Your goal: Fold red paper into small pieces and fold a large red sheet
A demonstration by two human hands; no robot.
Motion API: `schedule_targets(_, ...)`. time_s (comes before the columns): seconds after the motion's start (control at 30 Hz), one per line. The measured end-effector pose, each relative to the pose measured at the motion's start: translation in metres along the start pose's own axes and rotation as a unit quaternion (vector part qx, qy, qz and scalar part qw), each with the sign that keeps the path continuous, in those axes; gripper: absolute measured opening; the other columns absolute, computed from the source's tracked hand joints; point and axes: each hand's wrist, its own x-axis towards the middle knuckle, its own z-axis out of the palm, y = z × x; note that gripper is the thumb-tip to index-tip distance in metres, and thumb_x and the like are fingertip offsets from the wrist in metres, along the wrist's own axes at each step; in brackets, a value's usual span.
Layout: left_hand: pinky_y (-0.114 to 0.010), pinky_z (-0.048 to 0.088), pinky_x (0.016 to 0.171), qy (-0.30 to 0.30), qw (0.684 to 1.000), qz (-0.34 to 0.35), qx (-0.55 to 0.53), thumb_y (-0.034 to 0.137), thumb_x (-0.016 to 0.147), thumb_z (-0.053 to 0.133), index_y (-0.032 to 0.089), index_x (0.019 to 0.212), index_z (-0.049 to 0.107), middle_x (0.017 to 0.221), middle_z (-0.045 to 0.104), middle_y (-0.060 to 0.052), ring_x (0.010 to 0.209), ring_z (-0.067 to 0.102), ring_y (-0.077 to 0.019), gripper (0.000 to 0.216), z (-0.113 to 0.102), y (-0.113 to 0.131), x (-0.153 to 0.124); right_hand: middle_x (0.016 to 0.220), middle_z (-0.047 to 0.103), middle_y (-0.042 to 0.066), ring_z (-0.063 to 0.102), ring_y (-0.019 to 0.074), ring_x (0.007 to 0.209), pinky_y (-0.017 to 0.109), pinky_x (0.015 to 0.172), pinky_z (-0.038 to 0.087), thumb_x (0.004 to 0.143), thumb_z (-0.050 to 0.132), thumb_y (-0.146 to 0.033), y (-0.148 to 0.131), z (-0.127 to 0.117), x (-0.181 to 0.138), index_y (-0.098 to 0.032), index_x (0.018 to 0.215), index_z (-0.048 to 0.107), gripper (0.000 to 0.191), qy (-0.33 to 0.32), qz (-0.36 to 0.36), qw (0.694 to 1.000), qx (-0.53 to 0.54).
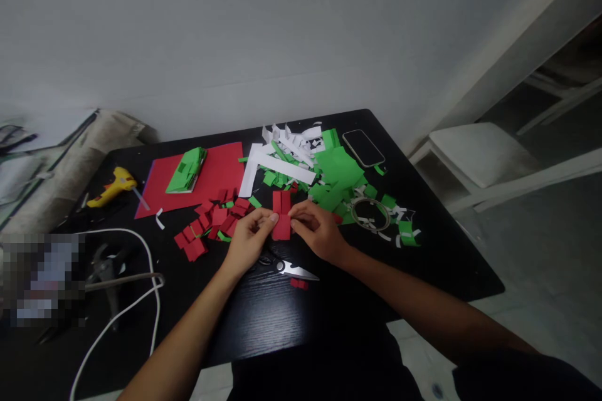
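Between both hands a folded red paper strip is held just above the black table, its creases running across and along it. My left hand pinches its left edge between thumb and fingers. On the opposite edge, my right hand grips it the same way. A pile of small red paper pieces lies left of my left hand. Scissors rest below the strip with their blades pointing right, the handles partly hidden by my left hand. Small red scraps lie just under the blades.
A yellow glue gun sits at the left, near a red sheet carrying a green folded paper stack. White strips, green paper, a tape ring and a phone occupy the right. A white cable loops at left.
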Motion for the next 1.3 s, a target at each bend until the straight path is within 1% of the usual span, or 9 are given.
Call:
schedule_targets(0.13,-0.023,0.037,0.055,-0.018,1.0,0.002,0.005,0.054,0.08,0.075,0.017,0.081,0.068,0.062,0.057,0.003,0.056,0.048,-0.0112,0.038,0.0,0.001,-0.001,0.09,0.074,0.001,0.073,0.0185,0.088,0.032,0.082,0.059,0.084,0.068,-0.026,0.001,0.0,0.001,-0.024,0.094,0.067,0.01,0.005,0.011,1.0,-0.006)
schedule_targets(0.3,-0.023,0.04,0.055,-0.034,0.999,0.004,0.005,0.053,0.081,0.073,0.018,0.08,0.067,0.058,0.056,0.004,0.053,0.05,-0.0109,0.036,0.002,0.003,-0.001,0.091,0.077,0.002,0.074,0.0195,0.089,0.033,0.085,0.059,0.082,0.071,-0.025,0.004,-0.001,0.003,-0.023,0.091,0.071,0.009,0.02,0.022,1.0,0.005)
schedule_targets(0.63,-0.024,0.043,0.057,-0.04,0.999,-0.001,0.0,0.047,0.086,0.071,0.017,0.081,0.068,0.06,0.064,0.002,0.055,0.057,-0.012,0.03,0.0,0.0,-0.001,0.088,0.077,0.002,0.074,0.0206,0.089,0.035,0.087,0.057,0.08,0.068,-0.025,-0.002,-0.001,0.003,-0.023,0.088,0.073,0.009,0.026,0.045,0.998,0.036)
schedule_targets(0.73,-0.024,0.044,0.058,-0.038,0.999,-0.001,-0.002,0.047,0.086,0.071,0.017,0.081,0.068,0.061,0.065,0.001,0.055,0.059,-0.0129,0.03,0.0,0.0,-0.001,0.088,0.075,0.001,0.073,0.0194,0.087,0.033,0.084,0.057,0.08,0.068,-0.025,-0.006,-0.001,0.002,-0.023,0.089,0.07,0.01,0.027,0.05,0.998,0.036)
schedule_targets(0.87,-0.025,0.047,0.058,-0.032,0.999,0.003,-0.001,0.047,0.086,0.071,0.017,0.079,0.068,0.06,0.066,0.001,0.054,0.06,-0.0136,0.031,0.0,0.0,-0.002,0.076,0.071,-0.003,0.07,0.0162,0.072,0.03,0.073,0.057,0.079,0.071,-0.028,-0.01,-0.001,0.003,-0.024,0.094,0.06,0.02,0.043,0.084,0.993,0.075)
schedule_targets(0.97,-0.025,0.048,0.058,-0.026,1.0,0.011,0.007,0.047,0.087,0.07,0.016,0.081,0.069,0.06,0.066,0.001,0.055,0.061,-0.0136,0.031,0.001,-0.001,-0.002,0.077,0.072,-0.002,0.07,0.0162,0.071,0.03,0.07,0.058,0.078,0.074,-0.034,-0.008,-0.001,0.004,-0.022,0.096,0.06,0.026,0.036,0.114,0.987,0.109)
schedule_targets(1.1,-0.024,0.049,0.058,-0.025,0.999,0.019,0.021,0.045,0.089,0.069,0.016,0.081,0.068,0.06,0.066,0.001,0.055,0.061,-0.0132,0.03,0.001,-0.003,-0.003,0.081,0.074,0.001,0.071,0.0176,0.078,0.03,0.074,0.057,0.073,0.079,-0.039,-0.002,0.0,0.007,-0.019,0.086,0.068,0.026,0.03,0.102,0.992,0.07)
schedule_targets(1.2,-0.024,0.048,0.059,-0.034,0.999,0.024,0.031,0.046,0.09,0.067,0.016,0.081,0.068,0.061,0.066,0.001,0.056,0.062,-0.0135,0.031,0.001,-0.005,-0.003,0.079,0.075,0.002,0.071,0.0181,0.076,0.03,0.074,0.056,0.076,0.078,-0.04,0.001,0.0,0.007,-0.019,0.08,0.071,0.022,0.03,0.082,0.996,0.033)
schedule_targets(1.3,-0.024,0.049,0.06,-0.044,0.998,0.029,0.037,0.046,0.092,0.065,0.017,0.079,0.066,0.062,0.067,0.001,0.057,0.062,-0.0137,0.032,0.001,-0.006,-0.003,0.079,0.076,0.003,0.071,0.0188,0.074,0.03,0.07,0.056,0.078,0.077,-0.041,0.001,-0.001,0.006,-0.019,0.08,0.073,0.022,0.034,0.079,0.996,0.015)
